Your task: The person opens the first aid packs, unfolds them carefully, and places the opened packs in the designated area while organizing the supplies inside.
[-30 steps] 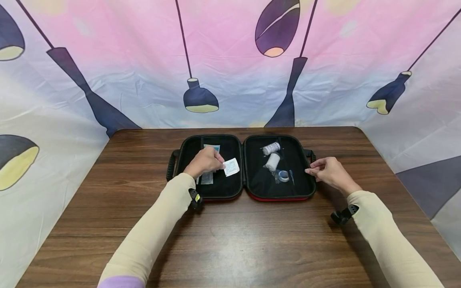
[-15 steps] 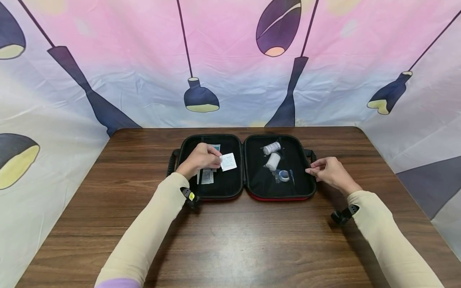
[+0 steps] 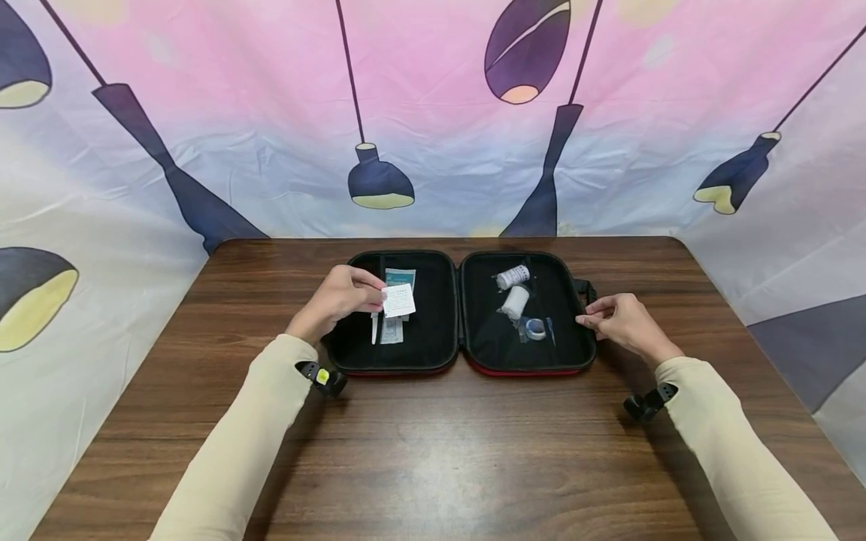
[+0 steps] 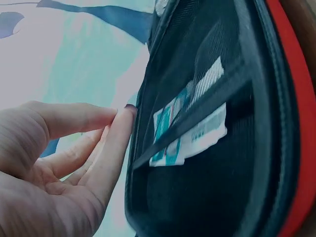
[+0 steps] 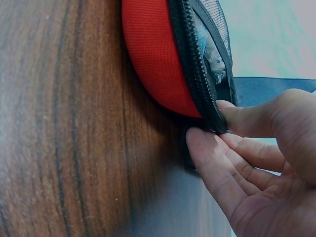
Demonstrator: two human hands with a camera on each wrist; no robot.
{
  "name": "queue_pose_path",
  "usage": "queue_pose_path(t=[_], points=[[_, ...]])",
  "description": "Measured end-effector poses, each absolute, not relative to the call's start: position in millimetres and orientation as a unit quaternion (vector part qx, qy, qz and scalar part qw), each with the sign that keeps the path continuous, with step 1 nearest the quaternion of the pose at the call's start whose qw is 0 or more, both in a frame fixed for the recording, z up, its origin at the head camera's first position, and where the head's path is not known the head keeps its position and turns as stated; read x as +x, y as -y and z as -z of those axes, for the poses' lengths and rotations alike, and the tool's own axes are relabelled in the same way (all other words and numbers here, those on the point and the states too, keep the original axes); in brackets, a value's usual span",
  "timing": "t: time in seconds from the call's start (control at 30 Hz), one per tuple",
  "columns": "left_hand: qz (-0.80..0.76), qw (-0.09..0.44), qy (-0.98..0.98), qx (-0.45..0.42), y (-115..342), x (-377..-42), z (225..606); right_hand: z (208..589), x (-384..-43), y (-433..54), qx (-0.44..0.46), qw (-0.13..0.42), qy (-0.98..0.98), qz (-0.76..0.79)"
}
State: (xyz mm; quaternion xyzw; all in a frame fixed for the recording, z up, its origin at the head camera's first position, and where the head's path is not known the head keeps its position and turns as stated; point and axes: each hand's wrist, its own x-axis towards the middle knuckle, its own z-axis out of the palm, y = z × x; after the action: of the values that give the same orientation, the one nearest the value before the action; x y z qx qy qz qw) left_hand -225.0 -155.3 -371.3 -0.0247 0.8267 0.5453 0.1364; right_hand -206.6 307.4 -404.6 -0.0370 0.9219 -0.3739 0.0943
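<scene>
In the head view a black-lined case (image 3: 433, 347) with a red shell lies opened flat on the table. My left hand (image 3: 338, 300) pinches a small white square packet (image 3: 400, 300) by its edge, above the case's left half. Under it, several flat packets (image 4: 190, 140) are tucked beneath a black strap (image 4: 207, 106). At the far right rim, my right hand (image 3: 624, 323) pinches the case edge between thumb and fingers; the right wrist view shows the thumb (image 5: 252, 118) on the zipper side.
The right half holds a wrapped printed roll (image 3: 513, 276), a white roll (image 3: 516, 303) and a blue-white ring-shaped item (image 3: 535, 328) in plastic. A black handle (image 3: 585, 288) sticks out at the right side. A printed cloth (image 3: 433, 113) hangs behind the wooden table (image 3: 440, 451).
My left hand has moved left with the white packet, from near the middle of the left half to over the strapped packets. The right hand stays on the rim.
</scene>
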Motion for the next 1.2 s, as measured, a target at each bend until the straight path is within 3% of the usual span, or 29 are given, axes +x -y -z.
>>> queue_pose_path(t=[0.7,1.2], points=[[-0.496,0.103,-0.862,-0.031,199.1,-184.7,372.2,403.7,-206.4,-307.4,-0.032,0.103,-0.922,0.371],[-0.426,0.109,-0.898,-0.019,200.6,-176.2,373.8,406.0,-207.1,-308.2,-0.035,0.095,-0.922,0.373]])
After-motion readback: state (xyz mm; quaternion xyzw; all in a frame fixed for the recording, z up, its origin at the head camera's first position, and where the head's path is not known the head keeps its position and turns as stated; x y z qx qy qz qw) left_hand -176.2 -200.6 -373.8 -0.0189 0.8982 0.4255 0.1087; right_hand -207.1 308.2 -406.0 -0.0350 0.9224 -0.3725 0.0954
